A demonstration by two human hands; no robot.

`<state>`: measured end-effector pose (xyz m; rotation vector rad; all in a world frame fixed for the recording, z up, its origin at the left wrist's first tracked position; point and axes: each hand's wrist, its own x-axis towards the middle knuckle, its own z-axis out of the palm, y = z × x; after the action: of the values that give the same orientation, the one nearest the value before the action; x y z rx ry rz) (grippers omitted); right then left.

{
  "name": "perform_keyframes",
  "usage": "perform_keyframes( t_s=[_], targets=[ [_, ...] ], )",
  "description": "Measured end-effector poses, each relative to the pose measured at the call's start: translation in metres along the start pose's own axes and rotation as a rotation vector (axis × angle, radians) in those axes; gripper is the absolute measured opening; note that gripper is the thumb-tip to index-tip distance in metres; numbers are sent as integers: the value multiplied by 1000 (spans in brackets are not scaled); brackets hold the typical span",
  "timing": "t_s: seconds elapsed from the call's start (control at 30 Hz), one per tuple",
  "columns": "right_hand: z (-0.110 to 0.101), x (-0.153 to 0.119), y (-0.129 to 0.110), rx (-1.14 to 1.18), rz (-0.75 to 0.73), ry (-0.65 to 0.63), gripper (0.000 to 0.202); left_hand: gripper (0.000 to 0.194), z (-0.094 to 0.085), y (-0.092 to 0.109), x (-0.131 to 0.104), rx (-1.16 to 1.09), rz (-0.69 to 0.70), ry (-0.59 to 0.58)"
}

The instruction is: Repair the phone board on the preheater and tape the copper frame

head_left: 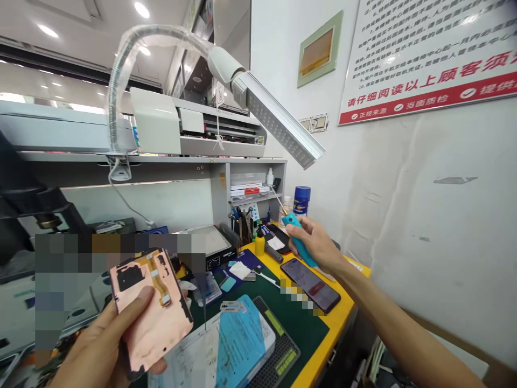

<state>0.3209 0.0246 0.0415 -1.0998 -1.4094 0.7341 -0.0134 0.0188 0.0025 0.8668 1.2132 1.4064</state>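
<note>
On the left, my left hand [100, 337] grips a phone display panel [151, 323], its copper-coloured back turned to me. A flex cable [159, 283] runs down the back of the panel, and my thumb presses just beside it. Over at the right, my right hand [317, 240] is wrapped round a teal-handled tool [299, 237] with a thin metal shaft that points up and away. Below that hand lies a phone [311, 284] with its screen lit. Under and right of the panel is a blue and white box [242, 339].
A green work mat [307, 328] covers part of the yellow bench [343, 318]. A white brush [266, 277], a yellow bottle [259, 243] and a tool holder [242, 223] stand or lie farther back. A lamp [278, 118] hangs overhead. Blurred blocks hide parts at left.
</note>
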Motion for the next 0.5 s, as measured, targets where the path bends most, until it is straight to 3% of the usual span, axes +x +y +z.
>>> perform_keyframes(
  t_s=[0.1,0.23,0.37,0.5],
  targets=[
    [33,-10,-20,181,91,-339,37,69,-1,12,-9,-74,-87,-123],
    [71,-13,-20,376,231,-601,39,72,-4,13,-11,-93,-62,-134],
    [97,-14,-2,460,344,-781,45,61,-9,10,-3,-73,-14,-114],
    [105,-26,15,299,327,-825,51,49,-19,9,6,-45,-31,-120]
  ],
)
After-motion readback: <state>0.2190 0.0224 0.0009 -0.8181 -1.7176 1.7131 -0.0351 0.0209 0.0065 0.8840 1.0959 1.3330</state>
